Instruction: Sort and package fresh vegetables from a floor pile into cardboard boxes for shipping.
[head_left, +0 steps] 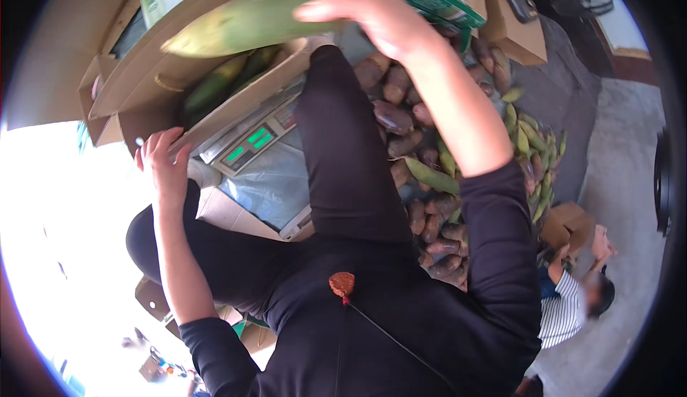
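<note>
My right hand (372,12) is closed round the thick end of a long, pale-green vegetable (232,28), shaped like a green radish. It is raised over the open cardboard box (247,100), tapered end pointing left. Inside the box lie darker green vegetables (215,89) of similar shape, partly hidden by the walls. At the near left corner of the box, my left hand (163,157) grips the cardboard edge with bent fingers. The box sits on a weighing scale (250,146) with a lit green display; its platform is mostly covered.
Many brownish-purple roots (393,118) and slender green vegetables (533,139) lie on a dark sheet (572,96) to the right. A green-and-white carton (436,0) stands at the back. Another person (565,304) is at the lower right beside a small cardboard box (569,225).
</note>
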A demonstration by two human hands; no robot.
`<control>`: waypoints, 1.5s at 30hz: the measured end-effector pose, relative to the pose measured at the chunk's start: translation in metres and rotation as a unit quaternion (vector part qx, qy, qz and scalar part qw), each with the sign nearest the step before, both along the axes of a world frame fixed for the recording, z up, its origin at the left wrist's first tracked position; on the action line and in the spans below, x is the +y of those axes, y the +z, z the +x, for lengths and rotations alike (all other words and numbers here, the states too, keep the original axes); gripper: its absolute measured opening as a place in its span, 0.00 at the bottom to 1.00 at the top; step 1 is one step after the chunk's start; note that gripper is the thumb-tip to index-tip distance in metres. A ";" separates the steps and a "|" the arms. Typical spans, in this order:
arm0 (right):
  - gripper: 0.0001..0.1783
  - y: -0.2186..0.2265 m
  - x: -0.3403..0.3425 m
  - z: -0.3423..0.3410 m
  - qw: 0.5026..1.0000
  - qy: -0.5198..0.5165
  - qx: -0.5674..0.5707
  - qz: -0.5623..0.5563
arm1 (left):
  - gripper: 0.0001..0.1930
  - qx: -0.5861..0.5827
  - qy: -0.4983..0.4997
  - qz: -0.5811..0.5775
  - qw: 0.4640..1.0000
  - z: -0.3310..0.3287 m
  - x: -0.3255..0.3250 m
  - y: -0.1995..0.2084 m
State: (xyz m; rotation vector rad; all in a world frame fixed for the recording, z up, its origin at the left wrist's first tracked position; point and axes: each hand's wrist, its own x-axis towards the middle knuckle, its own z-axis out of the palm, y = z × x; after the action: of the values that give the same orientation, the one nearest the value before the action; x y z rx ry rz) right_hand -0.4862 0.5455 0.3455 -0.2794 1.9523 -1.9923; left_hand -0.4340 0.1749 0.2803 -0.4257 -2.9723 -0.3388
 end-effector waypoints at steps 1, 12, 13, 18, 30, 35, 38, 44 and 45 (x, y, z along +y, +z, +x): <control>0.30 -0.001 -0.006 -0.012 0.999 0.039 -0.019 0.024 | 0.15 -0.005 -0.001 0.000 1.000 0.000 0.002 0.000; 0.17 -0.107 0.123 0.120 0.905 -0.332 -0.026 0.265 | 0.14 -0.022 0.005 0.047 0.999 -0.004 0.001 0.005; 0.17 -0.122 0.134 0.142 0.892 -0.359 -0.052 0.270 | 0.14 -0.017 -0.004 0.058 0.998 -0.006 0.003 0.003; 0.20 -0.160 0.119 0.212 0.885 -0.382 -0.205 0.171 | 0.14 -0.009 0.016 0.045 0.999 -0.002 -0.003 0.004; 0.28 -0.324 0.075 0.223 0.846 -0.388 -0.262 0.256 | 0.13 0.013 0.002 0.059 0.998 -0.012 0.013 -0.005; 0.25 -0.300 0.019 0.168 0.844 -0.311 -0.412 0.142 | 0.14 0.016 0.038 0.043 0.998 0.001 -0.014 0.009; 0.22 -0.355 0.027 0.161 0.800 -0.348 -0.477 0.107 | 0.14 0.016 0.030 0.050 0.998 -0.002 -0.008 0.008; 0.17 -0.414 0.011 0.142 0.789 -0.373 -0.462 0.158 | 0.14 0.003 0.042 0.052 0.998 -0.005 -0.001 0.006; 0.17 -0.404 0.003 0.135 0.806 -0.370 -0.435 0.153 | 0.14 0.002 0.042 0.050 0.998 -0.004 -0.006 0.008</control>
State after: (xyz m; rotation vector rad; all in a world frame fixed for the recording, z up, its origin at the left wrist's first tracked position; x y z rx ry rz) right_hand -0.3514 0.5486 -0.0590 1.4194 1.7531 -1.5861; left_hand -0.4375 0.1694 0.2884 -0.2883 -2.9423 -0.4734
